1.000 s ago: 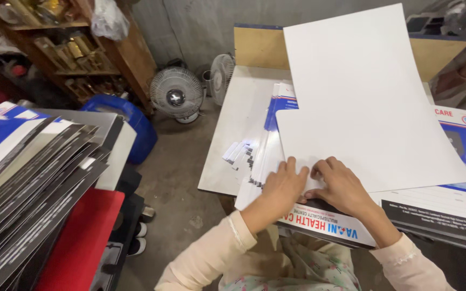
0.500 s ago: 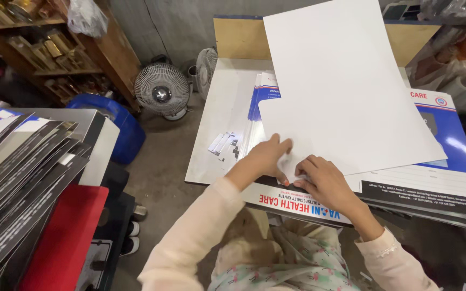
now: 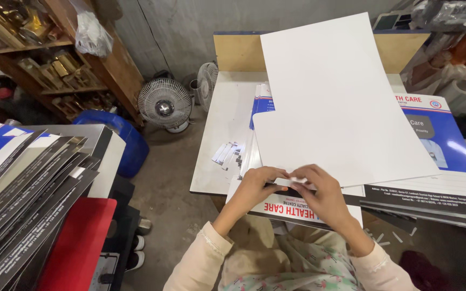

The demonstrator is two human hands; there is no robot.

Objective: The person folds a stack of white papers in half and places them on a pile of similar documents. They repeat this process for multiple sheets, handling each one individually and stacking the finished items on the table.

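A large white sheet [image 3: 335, 102] lies face down on a pile of printed blue-and-white posters [image 3: 443, 145] on a white worktable [image 3: 219, 140]. My left hand [image 3: 255, 186] and my right hand [image 3: 322, 191] meet at the sheet's near edge. Both pinch a narrow white strip [image 3: 282, 182] along that edge, just above a poster's red-lettered lower border [image 3: 287, 207]. The fingers of both hands are curled around the strip.
Several small paper strips [image 3: 227, 153] lie on the table's left part. A slanted stack of dark printed boards [image 3: 22, 183] fills the left, above a red panel [image 3: 79, 242]. Two small fans [image 3: 164, 105], a blue drum [image 3: 122, 137] and wooden shelves [image 3: 55, 59] stand behind.
Both hands have slid slightly towards me along the sheet's near edge and now pinch a narrow strip there. The view has shifted a little to the left.
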